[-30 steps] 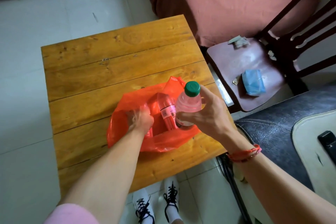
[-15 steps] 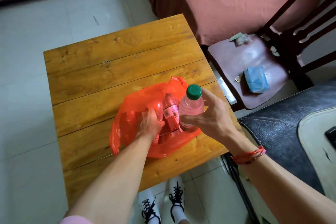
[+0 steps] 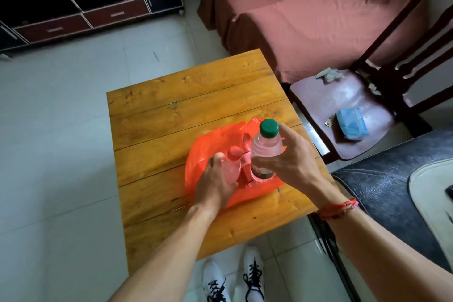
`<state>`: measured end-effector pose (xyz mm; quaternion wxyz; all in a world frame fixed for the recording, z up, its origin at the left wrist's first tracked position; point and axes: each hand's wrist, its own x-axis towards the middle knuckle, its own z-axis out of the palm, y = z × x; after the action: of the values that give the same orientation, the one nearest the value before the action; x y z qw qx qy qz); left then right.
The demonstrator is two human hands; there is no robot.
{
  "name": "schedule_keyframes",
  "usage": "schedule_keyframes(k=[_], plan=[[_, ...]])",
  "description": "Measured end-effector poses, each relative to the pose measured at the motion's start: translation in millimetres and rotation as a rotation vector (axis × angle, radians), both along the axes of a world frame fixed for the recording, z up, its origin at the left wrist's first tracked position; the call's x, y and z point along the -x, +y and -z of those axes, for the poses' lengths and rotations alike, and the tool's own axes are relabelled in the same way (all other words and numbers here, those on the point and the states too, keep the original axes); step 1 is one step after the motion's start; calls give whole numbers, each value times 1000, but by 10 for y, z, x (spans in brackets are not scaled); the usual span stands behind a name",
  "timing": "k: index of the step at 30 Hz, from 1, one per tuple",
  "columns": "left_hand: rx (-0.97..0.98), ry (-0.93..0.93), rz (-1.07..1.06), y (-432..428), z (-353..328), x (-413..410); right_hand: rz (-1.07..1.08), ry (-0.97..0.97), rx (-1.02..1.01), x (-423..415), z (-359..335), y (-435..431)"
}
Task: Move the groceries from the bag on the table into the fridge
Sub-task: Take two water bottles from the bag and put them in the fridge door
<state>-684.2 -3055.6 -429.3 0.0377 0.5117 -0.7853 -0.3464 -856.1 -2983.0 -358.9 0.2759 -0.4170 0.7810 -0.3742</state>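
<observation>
My right hand [image 3: 289,162] wraps a clear green-capped bottle [image 3: 266,149], thumb in front, fingers [image 3: 291,131] curled behind, holding it upright above the open orange bag [image 3: 203,152] on the wooden table [image 3: 186,103]. My left hand [image 3: 215,181] reaches into the bag, its fingers closed round a red-capped bottle [image 3: 231,167]. Between my two hands, inside the bag, lies a third bottle with a red label [image 3: 246,152], touching the bottle in my left grip. The fridge is out of view.
</observation>
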Motion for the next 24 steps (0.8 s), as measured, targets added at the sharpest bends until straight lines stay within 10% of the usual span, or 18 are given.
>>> schedule_keyframes(k=[24], plan=[[100,712,-98,-434,-3258,-1106,-165,29,243,-690,-2596,-352]])
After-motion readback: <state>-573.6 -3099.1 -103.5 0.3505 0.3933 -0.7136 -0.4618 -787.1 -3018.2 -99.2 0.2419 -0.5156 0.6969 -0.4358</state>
